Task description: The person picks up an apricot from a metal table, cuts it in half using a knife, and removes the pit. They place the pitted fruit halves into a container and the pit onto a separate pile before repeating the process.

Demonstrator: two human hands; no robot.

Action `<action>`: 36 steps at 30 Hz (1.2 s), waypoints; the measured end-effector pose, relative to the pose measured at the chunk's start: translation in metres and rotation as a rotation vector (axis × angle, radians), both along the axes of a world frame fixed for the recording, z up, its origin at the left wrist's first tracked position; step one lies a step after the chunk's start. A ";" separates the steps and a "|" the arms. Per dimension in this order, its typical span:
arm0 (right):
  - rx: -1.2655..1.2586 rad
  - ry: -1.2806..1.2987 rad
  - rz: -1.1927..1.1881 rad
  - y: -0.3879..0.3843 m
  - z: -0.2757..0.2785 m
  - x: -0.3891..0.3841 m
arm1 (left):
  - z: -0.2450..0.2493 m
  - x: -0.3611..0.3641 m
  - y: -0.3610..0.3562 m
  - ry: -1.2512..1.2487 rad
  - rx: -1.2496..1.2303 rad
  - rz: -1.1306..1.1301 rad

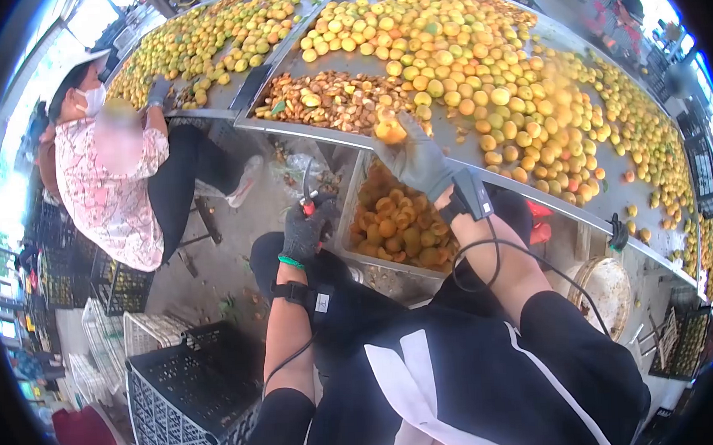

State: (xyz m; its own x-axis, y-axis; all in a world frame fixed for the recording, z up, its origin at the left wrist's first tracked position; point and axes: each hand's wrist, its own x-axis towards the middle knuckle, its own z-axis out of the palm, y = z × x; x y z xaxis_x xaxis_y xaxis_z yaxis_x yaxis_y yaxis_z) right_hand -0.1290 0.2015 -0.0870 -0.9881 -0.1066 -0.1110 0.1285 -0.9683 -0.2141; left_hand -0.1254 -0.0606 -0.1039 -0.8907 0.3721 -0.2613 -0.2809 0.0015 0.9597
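Grey glove fabric covers the right hand (418, 164), which pinches an apricot (389, 130) near the metal table (307, 131)'s edge; a loosened grip could drop it. The left hand (300, 232) curls round a red-handled hooked cutter (308, 206), which might nick the glove if swung toward it. Below the right hand, a plastic bin (349, 207) holds split apricots (397, 220); beyond that hand lie pits (330, 95) and whole apricots (453, 64).
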 end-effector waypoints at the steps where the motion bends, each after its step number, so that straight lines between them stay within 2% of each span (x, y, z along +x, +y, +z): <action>1: 0.000 -0.008 0.022 -0.008 -0.004 0.000 | 0.007 0.005 0.000 -0.008 0.000 0.022; 5: 0.000 -0.020 0.157 -0.053 -0.004 0.013 | 0.026 0.029 -0.004 0.104 -0.056 0.077; 7: 0.091 -0.009 0.035 -0.073 -0.003 0.020 | 0.029 0.042 -0.001 0.285 -0.228 0.035; 8: 0.098 0.050 0.113 -0.076 0.002 0.025 | 0.030 0.047 -0.002 0.328 -0.274 0.011; 11: 0.128 0.075 0.168 -0.090 0.012 0.040 | 0.040 0.061 -0.003 0.251 -0.333 -0.036; 12: 0.134 0.094 0.174 -0.093 0.010 0.043 | 0.030 0.062 -0.005 0.349 -0.316 -0.039; 13: 0.139 0.085 0.182 -0.095 0.010 0.047 | 0.029 0.066 -0.007 0.339 -0.312 -0.032; 15: 0.190 0.130 0.159 -0.099 0.015 0.054 | 0.038 0.072 -0.008 -0.019 -0.087 -0.018; 18: 0.208 0.176 0.179 -0.103 0.025 0.063 | 0.046 0.074 -0.011 -0.142 0.042 -0.082; 22: 0.270 0.221 0.165 -0.111 0.026 0.068 | 0.046 0.079 -0.013 -0.168 0.120 -0.078; 24: 0.303 0.263 0.107 -0.118 0.031 0.073 | 0.046 0.079 -0.014 0.032 -0.064 0.013; 25: 0.302 0.261 0.114 -0.120 0.027 0.073 | 0.044 0.078 -0.015 0.029 -0.065 0.020; 27: 0.346 0.187 0.026 -0.123 0.018 0.072 | 0.040 0.075 -0.016 0.577 -0.459 0.012; 28: 0.347 0.186 0.031 -0.123 0.015 0.073 | 0.040 0.076 -0.015 0.574 -0.458 0.017; 30: 0.437 0.171 -0.082 -0.127 0.017 0.076 | 0.046 0.080 -0.013 0.557 -0.621 0.015; 34: 0.364 0.184 -0.068 -0.131 0.027 0.087 | 0.047 0.085 -0.011 0.566 -0.684 0.049; 36: 0.392 0.207 -0.079 -0.131 0.029 0.090 | 0.044 0.088 -0.011 0.693 -0.691 0.093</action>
State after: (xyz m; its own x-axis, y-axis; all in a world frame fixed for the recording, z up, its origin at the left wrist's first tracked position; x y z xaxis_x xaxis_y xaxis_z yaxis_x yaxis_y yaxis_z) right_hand -0.0391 0.0702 -0.0584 -0.9972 -0.0188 0.0730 -0.0272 -0.8138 -0.5805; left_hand -0.0374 -0.0713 -0.0599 -0.9469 0.2549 0.1960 0.3165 0.6313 0.7080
